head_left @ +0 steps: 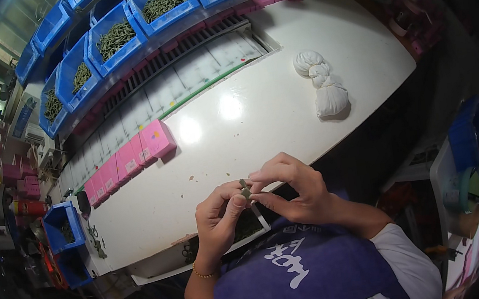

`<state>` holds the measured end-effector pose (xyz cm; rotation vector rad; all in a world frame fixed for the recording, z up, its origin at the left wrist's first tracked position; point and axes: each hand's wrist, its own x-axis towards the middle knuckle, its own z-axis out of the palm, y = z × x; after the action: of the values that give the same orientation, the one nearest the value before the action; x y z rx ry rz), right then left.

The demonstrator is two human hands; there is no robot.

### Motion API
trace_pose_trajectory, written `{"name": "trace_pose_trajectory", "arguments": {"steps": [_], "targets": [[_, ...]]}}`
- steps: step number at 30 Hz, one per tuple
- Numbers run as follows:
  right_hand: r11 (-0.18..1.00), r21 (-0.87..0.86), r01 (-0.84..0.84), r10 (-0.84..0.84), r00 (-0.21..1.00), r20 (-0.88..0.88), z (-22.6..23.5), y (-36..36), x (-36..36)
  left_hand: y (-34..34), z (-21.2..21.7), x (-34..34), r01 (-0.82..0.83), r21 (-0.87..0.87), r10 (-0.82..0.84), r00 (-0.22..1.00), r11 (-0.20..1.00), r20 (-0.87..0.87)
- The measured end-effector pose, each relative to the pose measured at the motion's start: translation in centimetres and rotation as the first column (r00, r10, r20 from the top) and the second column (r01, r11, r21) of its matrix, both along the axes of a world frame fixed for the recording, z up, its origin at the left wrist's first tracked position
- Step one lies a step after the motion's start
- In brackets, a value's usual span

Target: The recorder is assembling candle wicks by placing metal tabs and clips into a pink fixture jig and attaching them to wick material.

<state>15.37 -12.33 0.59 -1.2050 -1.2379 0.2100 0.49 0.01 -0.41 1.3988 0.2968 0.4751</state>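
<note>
My left hand (218, 216) pinches a small olive-green piece (246, 190) between thumb and fingertips, just over the table's near edge. It looks like a short strip or folded bit, too small to name. From the other side my right hand (299, 189) closes on the same piece, thumb below and fingers curled above. Under the hands, a white open drawer (265, 218) juts out at the near edge; dark greenish stuff inside it is partly hidden by my hands and apron.
Blue bins (100, 74) heaped with olive-green twisted pieces (117, 40) stand at the far left. Pink boxes (127, 163) line a slatted white strip. A knotted white cloth bundle (328, 94) lies on the white table (261, 129) at right. More blue bins (64, 228) hang at the left edge.
</note>
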Motion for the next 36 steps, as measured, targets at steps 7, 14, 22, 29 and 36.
{"name": "trace_pose_trajectory", "arguments": {"steps": [7,14,22,29,36], "targets": [[0.999,0.028,0.018,-0.019,0.999,0.028,-0.36,0.07,0.02,-0.02,0.22,0.17,0.006,0.004,-0.006,1.000,1.000,0.006],[1.000,0.027,0.014,-0.015,0.999,0.052,-0.30,0.17,-0.03,-0.04,0.00,0.03,-0.017,0.002,0.017,1.000,1.000,-0.006],[0.999,0.021,0.025,-0.026,0.999,0.044,-0.45,0.02,-0.16,-0.14,-0.01,0.02,-0.028,-0.008,0.028,1.000,1.000,-0.011],[1.000,0.017,0.024,-0.024,1.000,0.010,-0.73,-0.11,-0.44,-0.02,-0.09,-0.04,-0.009,0.000,0.009,1.000,1.000,-0.016],[0.992,-0.004,0.127,-0.126,0.986,0.109,0.00,-0.13,-0.23,-0.17,0.33,0.41,0.044,-0.187,-0.035,0.998,0.981,0.052]]}}
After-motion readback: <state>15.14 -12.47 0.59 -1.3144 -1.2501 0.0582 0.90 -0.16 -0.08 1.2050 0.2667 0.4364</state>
